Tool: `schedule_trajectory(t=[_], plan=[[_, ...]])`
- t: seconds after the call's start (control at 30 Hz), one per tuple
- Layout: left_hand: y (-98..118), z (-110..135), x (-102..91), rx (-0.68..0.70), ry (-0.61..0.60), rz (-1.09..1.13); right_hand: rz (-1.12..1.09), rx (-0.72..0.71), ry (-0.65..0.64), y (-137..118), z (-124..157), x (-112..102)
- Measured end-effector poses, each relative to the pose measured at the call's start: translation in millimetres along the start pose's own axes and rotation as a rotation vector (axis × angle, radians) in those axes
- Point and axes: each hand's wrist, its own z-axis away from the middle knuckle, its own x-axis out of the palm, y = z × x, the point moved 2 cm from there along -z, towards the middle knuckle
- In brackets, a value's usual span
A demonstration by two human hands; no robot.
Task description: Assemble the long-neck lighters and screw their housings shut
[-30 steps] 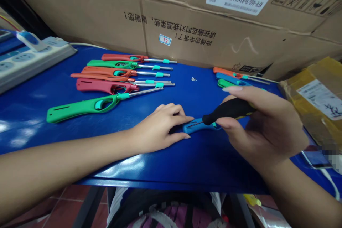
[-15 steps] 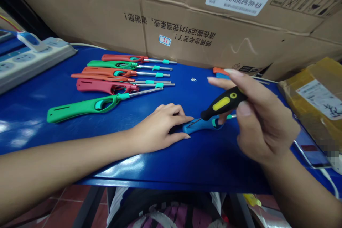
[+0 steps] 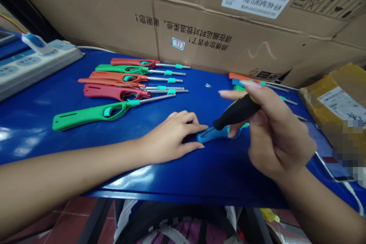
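A blue lighter (image 3: 215, 134) lies on the blue table (image 3: 183, 175). My left hand (image 3: 171, 136) rests on the table with its curled fingers pressing on the lighter's handle end. My right hand (image 3: 274, 129) is closed round a black-handled screwdriver (image 3: 237, 111). The screwdriver's tip sits on the lighter just past my left fingertips. Most of the lighter's far end is hidden behind my right hand.
Several red, orange and green lighters (image 3: 114, 92) lie in a row at the back left. A few more lighters (image 3: 246, 80) lie at the back right. Cardboard boxes (image 3: 200, 15) wall the far edge. A power strip (image 3: 25, 66) sits at left, a taped parcel (image 3: 340, 110) at right.
My right hand has turned the screwdriver about its axis; its yellow patch showed half a second ago and is hidden again now. My left hand and the blue lighter have stayed in place.
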Motion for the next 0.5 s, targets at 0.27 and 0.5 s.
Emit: schedule_trajectory(t=[0.27, 0.5], plan=[[-0.3, 0.1, 0.1, 0.006, -0.001, 0.001, -0.046, 0.015, 0.054, 3.4, 1.6, 2.2], [-1.1, 0.4, 1.1, 0.012, 0.005, -0.003, -0.208, 0.113, -0.017, 8.2, 3.1, 1.5]])
